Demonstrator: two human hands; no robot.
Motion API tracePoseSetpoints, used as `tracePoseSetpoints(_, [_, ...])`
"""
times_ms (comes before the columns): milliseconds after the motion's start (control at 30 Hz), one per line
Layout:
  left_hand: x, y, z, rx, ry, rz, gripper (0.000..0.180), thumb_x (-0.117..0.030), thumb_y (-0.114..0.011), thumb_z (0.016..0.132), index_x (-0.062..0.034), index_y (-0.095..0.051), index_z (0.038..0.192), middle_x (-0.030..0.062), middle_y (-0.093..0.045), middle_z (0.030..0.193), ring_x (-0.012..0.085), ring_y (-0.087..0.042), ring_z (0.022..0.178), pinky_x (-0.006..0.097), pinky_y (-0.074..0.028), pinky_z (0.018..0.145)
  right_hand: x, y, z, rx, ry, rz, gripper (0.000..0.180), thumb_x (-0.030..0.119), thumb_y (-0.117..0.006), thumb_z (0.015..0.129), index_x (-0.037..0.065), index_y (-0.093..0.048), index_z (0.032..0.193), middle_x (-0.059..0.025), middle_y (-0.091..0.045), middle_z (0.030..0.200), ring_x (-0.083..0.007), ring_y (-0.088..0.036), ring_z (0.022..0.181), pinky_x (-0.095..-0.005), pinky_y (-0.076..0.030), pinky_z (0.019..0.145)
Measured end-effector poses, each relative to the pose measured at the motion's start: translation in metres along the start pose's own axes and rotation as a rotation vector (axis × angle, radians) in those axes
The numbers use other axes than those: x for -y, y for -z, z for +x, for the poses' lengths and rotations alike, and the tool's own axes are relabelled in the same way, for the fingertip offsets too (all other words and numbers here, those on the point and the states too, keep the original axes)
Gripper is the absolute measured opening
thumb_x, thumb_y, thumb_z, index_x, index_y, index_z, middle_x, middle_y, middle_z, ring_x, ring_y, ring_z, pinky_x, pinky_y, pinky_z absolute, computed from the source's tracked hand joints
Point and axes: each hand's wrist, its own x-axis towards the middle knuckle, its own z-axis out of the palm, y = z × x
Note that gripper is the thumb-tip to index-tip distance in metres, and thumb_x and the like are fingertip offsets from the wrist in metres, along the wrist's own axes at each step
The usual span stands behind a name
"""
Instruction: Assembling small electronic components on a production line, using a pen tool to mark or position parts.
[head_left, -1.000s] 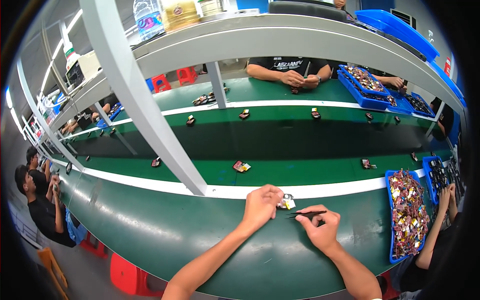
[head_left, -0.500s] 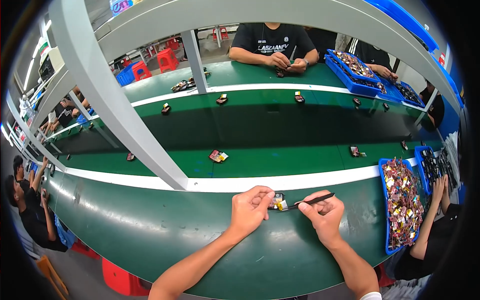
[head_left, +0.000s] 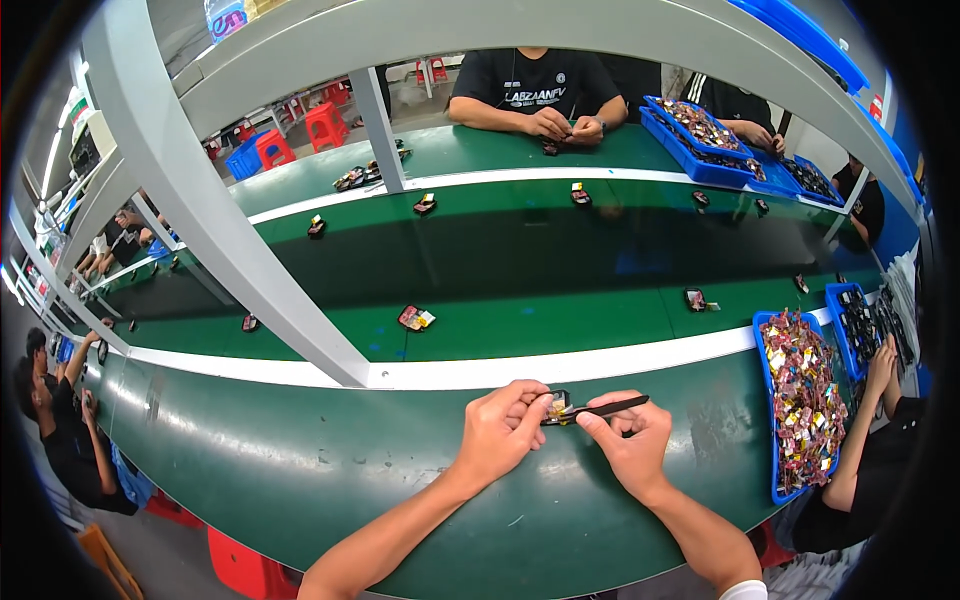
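My left hand (head_left: 503,430) is closed on a small black-cased electronic module (head_left: 560,402) with a pale and yellow part inside, held just above the green tabletop (head_left: 400,440). Black tweezers (head_left: 622,405) lie in the closed grip of my right hand (head_left: 632,445). Their tips point left and reach the module's near edge, next to my left fingertips. Part of the module is hidden behind my left fingers. Whether the tips pinch a piece of it, I cannot tell.
A blue bin (head_left: 768,420) heaped with small red circuit boards stands at right; beside it a co-worker's hands reach into a bin of black casings (head_left: 855,325). Beyond a white rail (head_left: 560,365), a green conveyor belt (head_left: 500,320) carries several modules. A grey post (head_left: 230,220) rises at left.
My right hand has moved slightly left, bringing the tweezers closer over the module. The view has shifted a little, and the belt's modules appear farther left.
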Motion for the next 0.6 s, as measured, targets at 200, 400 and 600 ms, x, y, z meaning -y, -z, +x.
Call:
tracePoseSetpoints(200, [0.000,-0.001,-0.003,-0.058,-0.073,-0.003,0.013,-0.003,-0.067,0.096,0.0067,-0.066,0.105,0.0110,-0.070,0.079,0.0112,-0.067,0.057,0.024,-0.053,0.049,0.006,0.000,0.000,-0.003,-0.066,0.019,0.016,-0.004,-0.079,0.085,-0.004,-0.068,0.096,0.0006,-0.066,0.072,0.0017,-0.047,0.056,-0.0168,-0.033,0.048])
tracePoseSetpoints(400, [0.000,0.000,-0.002,-0.027,-0.092,0.034,0.014,0.000,-0.066,0.096,0.0085,-0.066,0.107,0.0130,-0.072,0.083,0.0135,-0.070,0.061,0.025,-0.057,0.052,0.000,-0.005,-0.001,-0.003,-0.104,0.058,0.016,-0.004,-0.079,0.085,-0.004,-0.068,0.097,-0.0030,-0.069,0.076,0.0007,-0.051,0.057,-0.0159,-0.036,0.050])
tracePoseSetpoints(600, [0.001,0.003,-0.003,0.007,-0.094,-0.020,0.015,0.001,-0.066,0.096,0.0086,-0.065,0.109,0.0138,-0.073,0.087,0.0146,-0.071,0.064,0.026,-0.059,0.054,0.015,-0.006,0.003,-0.001,-0.297,0.265,0.016,0.001,-0.078,0.087,-0.003,-0.067,0.098,-0.0072,-0.071,0.076,-0.0006,-0.049,0.050,-0.0181,-0.030,0.041])
